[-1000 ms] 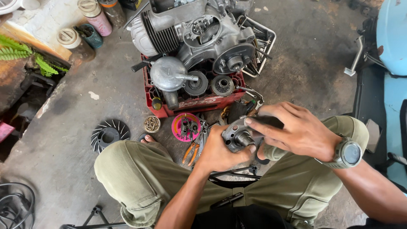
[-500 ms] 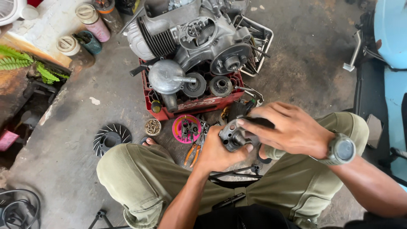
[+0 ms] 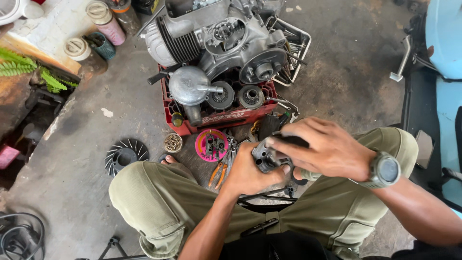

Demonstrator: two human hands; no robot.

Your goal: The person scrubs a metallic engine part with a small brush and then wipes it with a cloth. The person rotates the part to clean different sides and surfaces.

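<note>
My left hand (image 3: 248, 173) grips a round grey metal engine part (image 3: 266, 157) from below, above my knees. My right hand (image 3: 327, 147), with a watch on its wrist, lies over the top of the same part and presses a dark tool or piece (image 3: 288, 140) against it. Most of the part is hidden under the fingers. Both hands sit in front of a dismantled engine (image 3: 216, 38) that rests on a red plastic crate (image 3: 216, 118).
On the concrete floor lie orange-handled pliers (image 3: 217, 172), a pink dish of small parts (image 3: 211, 144), a small tin of screws (image 3: 173, 143) and a black finned fan wheel (image 3: 125, 155). Cans and jars (image 3: 103, 19) stand far left; a light-blue scooter body (image 3: 445, 62) is at right.
The part has been turned slightly in my hands and my right hand has shifted a little left over it. The view has barely moved.
</note>
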